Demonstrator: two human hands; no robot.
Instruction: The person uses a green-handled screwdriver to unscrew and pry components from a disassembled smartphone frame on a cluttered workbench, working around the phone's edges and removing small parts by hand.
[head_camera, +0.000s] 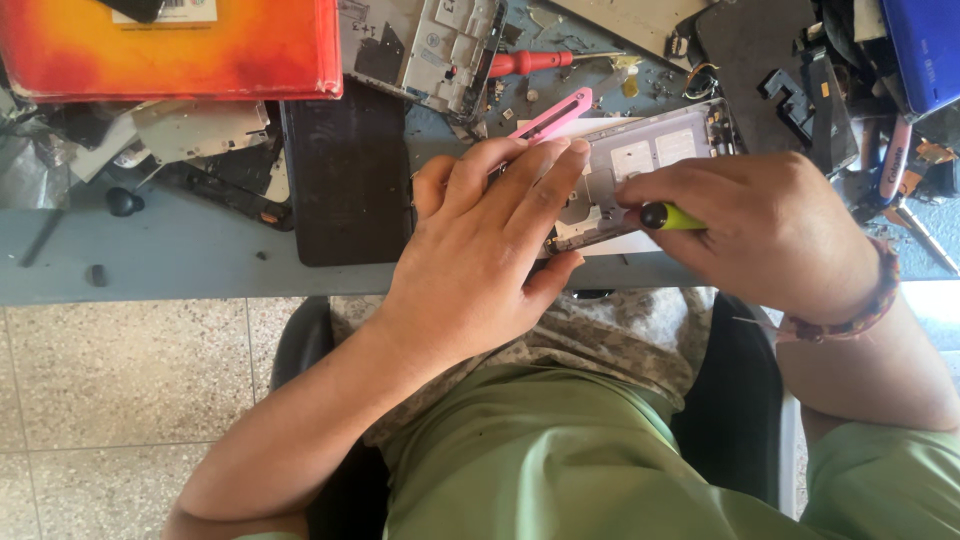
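An opened grey metal phone frame (640, 165) is being pressed flat under the spread left hand (490, 250), while a green-handled screwdriver (672, 216) is being pinched by the right hand (770, 235) above it.

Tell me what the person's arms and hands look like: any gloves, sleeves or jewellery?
Both hands are bare, with no gloves and no rings to be seen. The left hand and its forearm are uncovered to the elbow. The right hand has a braided bracelet of reddish and dark beads or cord at the wrist. Light green short sleeves show at the bottom edge, matching the green shirt.
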